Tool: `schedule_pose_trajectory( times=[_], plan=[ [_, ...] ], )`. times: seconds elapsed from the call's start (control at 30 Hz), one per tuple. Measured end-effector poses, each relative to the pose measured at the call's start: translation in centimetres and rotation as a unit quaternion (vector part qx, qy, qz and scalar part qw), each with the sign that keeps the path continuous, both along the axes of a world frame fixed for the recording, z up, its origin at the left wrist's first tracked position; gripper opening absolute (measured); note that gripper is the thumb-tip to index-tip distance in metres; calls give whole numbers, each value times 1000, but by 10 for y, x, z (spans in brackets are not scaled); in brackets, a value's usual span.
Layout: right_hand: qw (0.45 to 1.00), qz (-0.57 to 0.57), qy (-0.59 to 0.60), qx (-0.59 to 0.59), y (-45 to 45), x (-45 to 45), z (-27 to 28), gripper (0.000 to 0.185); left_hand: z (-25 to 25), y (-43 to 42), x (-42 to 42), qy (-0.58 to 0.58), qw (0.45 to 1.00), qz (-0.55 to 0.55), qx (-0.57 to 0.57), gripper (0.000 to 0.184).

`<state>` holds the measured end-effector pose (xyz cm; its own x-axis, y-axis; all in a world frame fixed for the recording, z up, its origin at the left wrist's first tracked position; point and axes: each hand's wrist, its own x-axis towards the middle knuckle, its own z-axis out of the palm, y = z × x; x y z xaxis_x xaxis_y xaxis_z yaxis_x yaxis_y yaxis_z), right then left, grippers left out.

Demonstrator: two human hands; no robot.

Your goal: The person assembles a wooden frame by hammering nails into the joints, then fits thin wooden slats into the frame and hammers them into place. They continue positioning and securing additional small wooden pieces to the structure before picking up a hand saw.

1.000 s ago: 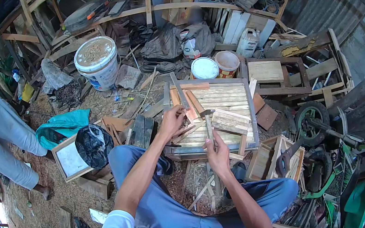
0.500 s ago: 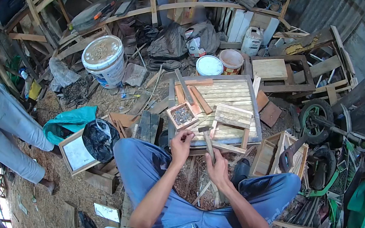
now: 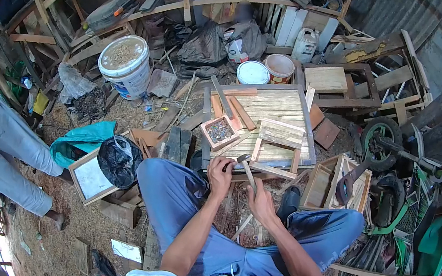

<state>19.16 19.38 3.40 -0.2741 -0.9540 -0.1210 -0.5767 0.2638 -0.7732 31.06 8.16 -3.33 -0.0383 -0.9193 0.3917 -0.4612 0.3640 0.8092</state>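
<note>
My right hand (image 3: 262, 203) is closed round the wooden handle of a hammer (image 3: 250, 177), whose dark head points up and left. Just left of the hammer head is my left hand (image 3: 219, 178), its fingers pinched together; anything between them is too small to make out. A small open wooden box (image 3: 219, 131) of mixed nails or screws sits beyond my left hand. Right of it, a light wooden frame (image 3: 279, 136) with slats across its far end lies on a slatted panel (image 3: 293, 107) with a dark border.
Loose wood strips (image 3: 242, 113) lie beside the nail box. On my right stand a wooden crate (image 3: 320, 188) with a handsaw (image 3: 345, 186) and a small green motorbike (image 3: 390, 218). Buckets (image 3: 124, 68) stand farther back. Another person's legs (image 3: 23, 138) are at the left.
The hammer head has dipped slightly left, closer to my left hand. My left hand's fingers have curled in more. The whole view has shifted a little.
</note>
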Motion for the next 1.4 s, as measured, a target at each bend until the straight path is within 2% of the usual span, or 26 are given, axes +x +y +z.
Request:
schedule_pose_trajectory(
  times=[0.3, 0.6, 0.7, 0.8, 1.0, 1.07, 1.2, 1.3, 1.4],
  plan=[
    [999, -1, 16, -31, -4, 4, -8, 27, -5, -3, 4, 23, 1000, -3, -6, 9],
    [999, 3, 30, 25, -10, 9, 3, 26, -7, -3, 5, 8, 1000, -8, -1, 9],
    [999, 5, 44, -27, -10, 12, 10, 26, -7, -3, 7, 5, 1000, -11, -3, 9],
    [996, 33, 73, 35, -9, 11, -3, 25, -8, -4, 5, 6, 1000, -8, 11, 8],
    [997, 18, 71, 4, -10, 12, 10, 24, -3, -2, 6, 24, 1000, -16, 10, 7],
    [996, 34, 85, 25, -8, 11, -4, 24, -4, -2, 5, 23, 1000, -15, 12, 8],
    [996, 36, 72, 33, -11, 10, 3, 24, -9, -6, 6, 13, 1000, -11, -6, 8],
    [998, 15, 59, -21, -9, 14, 10, 25, -4, -3, 6, 23, 999, -19, 12, 8],
    [994, 37, 93, 48, -11, 12, -5, 26, -5, -4, 5, 10, 1000, -13, 6, 7]
  ],
)
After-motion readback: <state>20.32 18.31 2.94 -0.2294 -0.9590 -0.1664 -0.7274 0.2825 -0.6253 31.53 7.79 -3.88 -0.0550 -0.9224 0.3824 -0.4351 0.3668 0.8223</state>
